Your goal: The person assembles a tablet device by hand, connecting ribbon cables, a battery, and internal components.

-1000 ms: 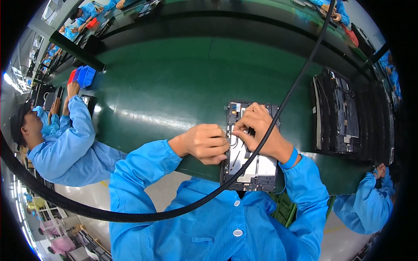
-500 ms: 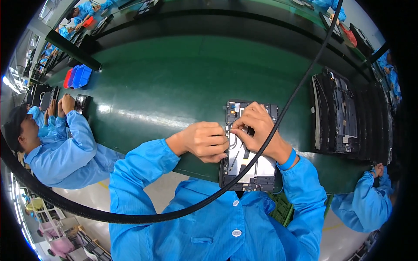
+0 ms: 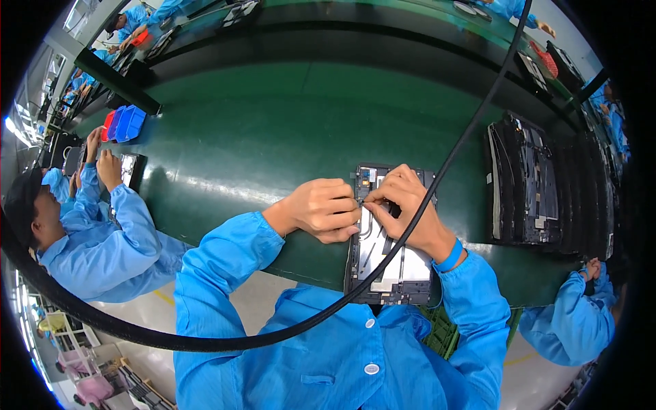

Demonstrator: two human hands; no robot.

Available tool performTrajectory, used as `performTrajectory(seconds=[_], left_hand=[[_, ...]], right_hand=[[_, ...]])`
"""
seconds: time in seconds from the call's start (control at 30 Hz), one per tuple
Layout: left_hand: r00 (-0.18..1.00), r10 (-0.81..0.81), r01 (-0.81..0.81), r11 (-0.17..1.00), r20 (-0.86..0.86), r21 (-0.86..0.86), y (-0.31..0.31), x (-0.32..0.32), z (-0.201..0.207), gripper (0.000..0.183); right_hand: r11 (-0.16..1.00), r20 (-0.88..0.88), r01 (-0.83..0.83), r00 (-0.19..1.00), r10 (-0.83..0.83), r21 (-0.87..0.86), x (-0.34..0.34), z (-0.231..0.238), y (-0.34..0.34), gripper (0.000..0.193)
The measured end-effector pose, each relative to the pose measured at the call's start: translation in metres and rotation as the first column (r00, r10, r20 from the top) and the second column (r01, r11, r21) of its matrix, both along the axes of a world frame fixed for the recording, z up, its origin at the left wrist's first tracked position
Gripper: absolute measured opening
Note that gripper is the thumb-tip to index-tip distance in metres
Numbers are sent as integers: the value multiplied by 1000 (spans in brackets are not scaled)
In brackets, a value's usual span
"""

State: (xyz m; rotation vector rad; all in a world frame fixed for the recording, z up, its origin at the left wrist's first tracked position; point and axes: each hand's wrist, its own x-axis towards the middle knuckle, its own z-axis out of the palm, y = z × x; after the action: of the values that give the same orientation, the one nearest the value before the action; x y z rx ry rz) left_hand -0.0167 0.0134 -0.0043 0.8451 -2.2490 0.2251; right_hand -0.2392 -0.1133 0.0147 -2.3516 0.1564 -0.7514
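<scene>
An opened tablet-like device [image 3: 408,275] lies on the green table in front of me, its silver inside and black frame showing. At its upper left edge, my left hand [image 3: 322,210] is closed, fingers curled and tips pinched. My right hand [image 3: 404,210] wears a blue wristband and reaches over the device from the right, thumb and forefinger pinched close to the left fingertips. Whatever the two pinches hold is too small or hidden to make out. Both hands cover part of the device's upper half.
A black cable [image 3: 287,336] hangs across my view, in front of the device. On the right stands a row of similar black devices [image 3: 536,184]. Blue bins [image 3: 130,124] and a red bin [image 3: 108,126] sit far left. Co-workers in blue sit on both sides; a green crate [image 3: 441,331] is below.
Both my hands stay at the same edge of the device, with only slight finger movement. The left co-worker's hand has lifted toward the bins.
</scene>
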Motion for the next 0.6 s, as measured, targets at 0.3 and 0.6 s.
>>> performTrajectory(seconds=[0.3, 0.6], left_hand=[[997, 74, -75, 995, 11, 65, 6, -1, 5, 17], [993, 106, -106, 994, 51, -7, 3, 3, 1, 21]], right_hand=[[994, 58, 107, 993, -105, -34, 0, 0, 2, 13], [985, -21, 169, 985, -169, 39, 4, 0, 2, 12]])
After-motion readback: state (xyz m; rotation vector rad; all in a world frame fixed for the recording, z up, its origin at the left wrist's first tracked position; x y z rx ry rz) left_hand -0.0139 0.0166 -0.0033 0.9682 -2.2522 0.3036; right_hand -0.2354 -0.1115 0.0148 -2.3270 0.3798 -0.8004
